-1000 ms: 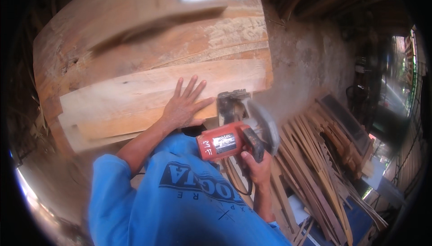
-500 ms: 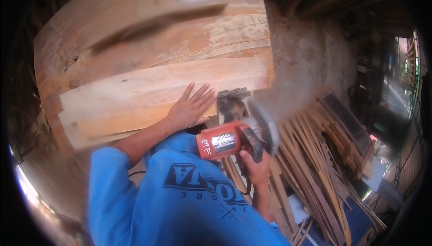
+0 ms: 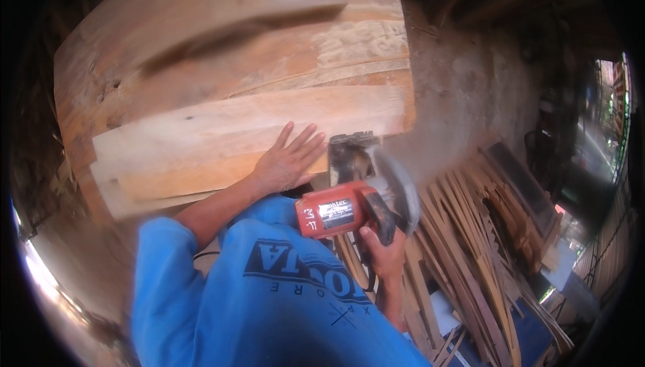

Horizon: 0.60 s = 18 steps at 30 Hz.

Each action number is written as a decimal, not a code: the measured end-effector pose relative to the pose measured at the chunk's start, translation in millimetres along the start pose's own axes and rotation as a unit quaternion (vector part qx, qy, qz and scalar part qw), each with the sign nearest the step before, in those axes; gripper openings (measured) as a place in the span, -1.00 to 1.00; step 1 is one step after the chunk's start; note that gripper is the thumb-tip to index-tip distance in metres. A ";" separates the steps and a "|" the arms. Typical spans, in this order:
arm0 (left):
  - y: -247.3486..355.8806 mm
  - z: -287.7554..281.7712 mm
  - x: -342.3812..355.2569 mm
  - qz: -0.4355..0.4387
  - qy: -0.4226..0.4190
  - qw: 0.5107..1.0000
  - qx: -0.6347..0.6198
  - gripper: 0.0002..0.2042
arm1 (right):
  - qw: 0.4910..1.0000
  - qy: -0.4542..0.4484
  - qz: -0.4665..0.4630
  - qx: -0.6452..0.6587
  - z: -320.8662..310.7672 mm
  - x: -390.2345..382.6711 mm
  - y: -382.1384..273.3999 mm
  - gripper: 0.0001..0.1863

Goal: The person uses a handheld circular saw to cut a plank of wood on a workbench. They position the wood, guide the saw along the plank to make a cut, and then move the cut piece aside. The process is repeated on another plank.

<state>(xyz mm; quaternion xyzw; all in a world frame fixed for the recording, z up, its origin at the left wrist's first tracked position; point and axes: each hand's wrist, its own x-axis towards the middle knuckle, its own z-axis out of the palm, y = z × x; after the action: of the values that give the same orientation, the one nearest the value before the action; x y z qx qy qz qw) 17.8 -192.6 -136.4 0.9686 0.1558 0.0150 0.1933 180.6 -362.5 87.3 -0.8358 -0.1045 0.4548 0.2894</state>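
My right hand [image 3: 384, 249] is wrapped round the black rear handle of a circular saw [image 3: 329, 211] with a red motor housing and a rounded metal blade guard. The saw's dark base plate rests on the right end of a pale wooden board [image 3: 201, 155] along the near edge of the table. Flat on that board lies my left hand [image 3: 287, 155], fingers spread, just left of the base plate. Whether the blade is in the wood is hidden by the saw. Dust hangs to the right of the guard.
The board lies on a large worn wooden tabletop [image 3: 269, 65] with a long dark streak across it. To the right, many thin wood strips [image 3: 463, 266] lean in a heap beside a dark panel [image 3: 517, 175]. A dusty wall [image 3: 470, 85] stands beyond.
The whole view has shifted slightly, so table, saw and hands appear a little further right. Both hands keep their places on the board and saw; the saw shows no clear movement along the board.
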 end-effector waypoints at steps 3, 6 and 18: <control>0.0 0.0 -0.4 -0.001 -0.009 1.000 -0.009 -0.19 | 1.000 -0.001 0.007 0.008 0.7 1.6 1.1 -0.81; 0.6 0.5 -1.1 0.004 0.001 1.000 0.003 -0.18 | 1.000 -0.002 0.003 0.009 0.1 2.0 2.5 -0.80; 3.0 -1.0 -1.6 0.003 -0.011 1.000 -0.006 -0.16 | 1.000 -0.010 0.020 0.013 -2.7 2.1 -2.0 -0.78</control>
<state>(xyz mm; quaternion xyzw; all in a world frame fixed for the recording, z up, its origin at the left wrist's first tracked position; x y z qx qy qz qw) 17.1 -195.3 -134.3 0.9679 0.1510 0.0054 0.2006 184.1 -361.1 88.2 -0.8291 -0.0847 0.4706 0.2896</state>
